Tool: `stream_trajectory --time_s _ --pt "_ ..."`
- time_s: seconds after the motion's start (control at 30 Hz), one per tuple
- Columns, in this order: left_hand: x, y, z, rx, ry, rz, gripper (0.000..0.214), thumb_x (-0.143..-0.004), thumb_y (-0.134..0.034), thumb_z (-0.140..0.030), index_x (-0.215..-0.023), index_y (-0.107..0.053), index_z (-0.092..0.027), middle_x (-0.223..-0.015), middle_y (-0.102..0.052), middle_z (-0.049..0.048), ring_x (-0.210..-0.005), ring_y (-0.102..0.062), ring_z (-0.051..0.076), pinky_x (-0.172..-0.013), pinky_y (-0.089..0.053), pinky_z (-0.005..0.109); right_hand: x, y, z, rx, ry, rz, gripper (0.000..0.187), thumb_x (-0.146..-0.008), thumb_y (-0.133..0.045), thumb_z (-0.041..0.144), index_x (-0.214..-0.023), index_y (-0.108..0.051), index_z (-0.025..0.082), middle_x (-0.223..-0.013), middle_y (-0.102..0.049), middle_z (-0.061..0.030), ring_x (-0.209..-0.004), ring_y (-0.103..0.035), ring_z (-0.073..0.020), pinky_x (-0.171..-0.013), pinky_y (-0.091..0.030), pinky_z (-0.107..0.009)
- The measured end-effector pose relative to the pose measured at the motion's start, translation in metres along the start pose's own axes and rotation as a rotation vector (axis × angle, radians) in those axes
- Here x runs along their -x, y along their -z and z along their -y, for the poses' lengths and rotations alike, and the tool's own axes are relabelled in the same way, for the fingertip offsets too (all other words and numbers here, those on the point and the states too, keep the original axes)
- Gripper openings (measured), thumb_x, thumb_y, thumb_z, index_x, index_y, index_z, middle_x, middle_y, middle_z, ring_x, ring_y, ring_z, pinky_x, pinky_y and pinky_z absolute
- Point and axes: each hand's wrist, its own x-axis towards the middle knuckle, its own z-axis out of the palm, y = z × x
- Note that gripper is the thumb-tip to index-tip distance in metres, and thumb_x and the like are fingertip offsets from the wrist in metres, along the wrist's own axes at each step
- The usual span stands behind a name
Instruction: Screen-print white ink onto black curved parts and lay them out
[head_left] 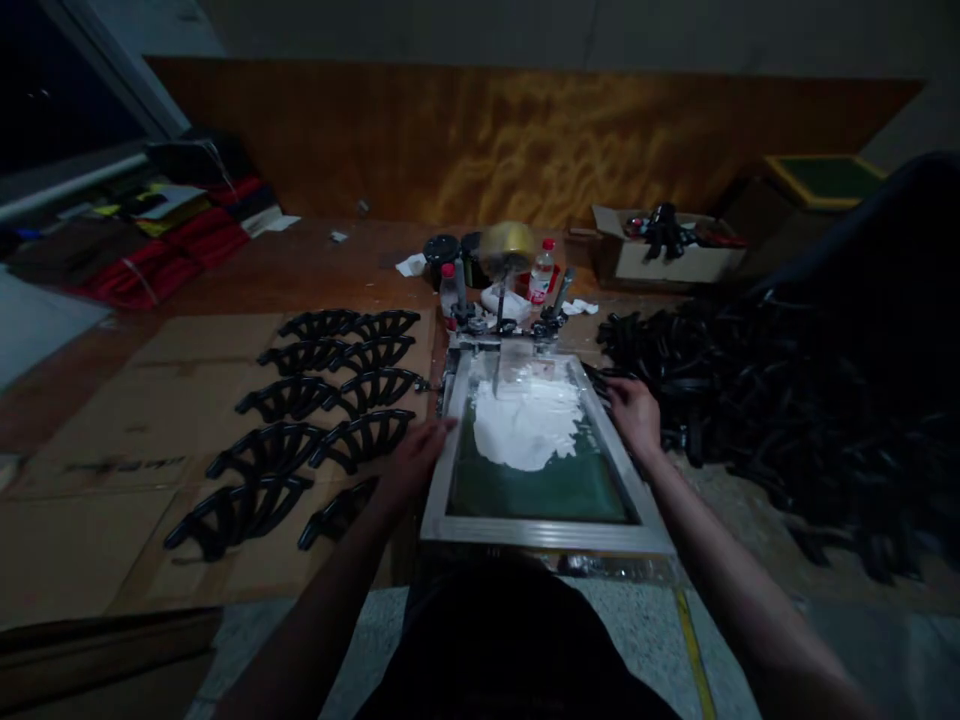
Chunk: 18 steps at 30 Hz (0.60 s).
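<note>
A silver-edged screen-printing frame (545, 535) lies in front of me, with white ink (525, 425) spread over its green mesh. My left hand (415, 458) is at the frame's left side, its fingers closed at the rim; their undersides are hidden. Beyond the frame's right rim, my right hand (636, 412) has its fingers closed on a dark, glossy curved piece (595, 376), partly hidden by the hand and frame. A blurred squeegee-like block (523, 365) rests at the far end of the mesh, below the clamp hardware (501, 325).
Rows of black curved pieces (365, 438) lie on cardboard (180, 400) at left. A large dark heap of similar pieces (750, 400) covers the right. Bottles (541, 272), a tape roll (507, 240) and an open carton (675, 262) stand behind, before a wooden board (337, 140).
</note>
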Motion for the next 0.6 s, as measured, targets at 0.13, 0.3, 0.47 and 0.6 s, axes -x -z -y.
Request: stream_trajectory --time_s 0.13,0.3,0.47,0.6 --pt "0.008 -0.018 0.063 0.005 0.147 0.075 0.077 -0.082 -0.060 -0.055 -0.145 -0.048 -0.013 -0.107 -0.073 0.0120 -0.090 -0.069 0.026 -0.077 -0.057 0.037 -0.034 0.004 0.038 -0.005 0.161 -0.173 0.053 -0.089 -0.058 0.031 -0.137 -0.053 0.010 -0.142 -0.047 -0.0210 -0.127 -0.046 -0.0324 -0.105 -0.041 -0.047" --pt "-0.002 -0.035 0.107 0.007 0.141 0.063 0.074 -0.084 -0.060 -0.049 -0.147 -0.044 -0.013 -0.125 -0.068 0.0159 -0.110 -0.066 0.029 -0.089 -0.055 0.041 -0.036 -0.018 0.111 0.196 0.342 0.171 0.034 -0.086 -0.064 0.027 -0.117 -0.064 0.013 -0.122 -0.063 -0.0172 -0.112 -0.056 -0.0315 -0.092 -0.046 -0.038" --pt "-0.005 -0.036 0.113 0.053 0.128 0.067 0.067 -0.083 -0.063 -0.047 -0.140 -0.052 -0.014 -0.124 -0.069 0.0151 -0.113 -0.065 0.030 -0.094 -0.053 0.044 0.007 -0.030 0.114 0.243 0.398 0.419 0.020 -0.090 -0.052 0.015 -0.103 -0.067 0.016 -0.100 -0.070 -0.0120 -0.090 -0.063 -0.0240 -0.076 -0.047 -0.030" --pt "-0.003 -0.037 0.111 0.074 0.151 0.089 0.069 -0.084 -0.059 -0.049 -0.143 -0.049 -0.015 -0.117 -0.071 0.0126 -0.106 -0.067 0.028 -0.091 -0.054 0.041 0.036 -0.019 0.098 0.175 0.718 0.532 0.021 -0.087 -0.051 0.011 -0.100 -0.066 0.017 -0.102 -0.069 -0.0115 -0.094 -0.062 -0.0223 -0.077 -0.045 -0.030"
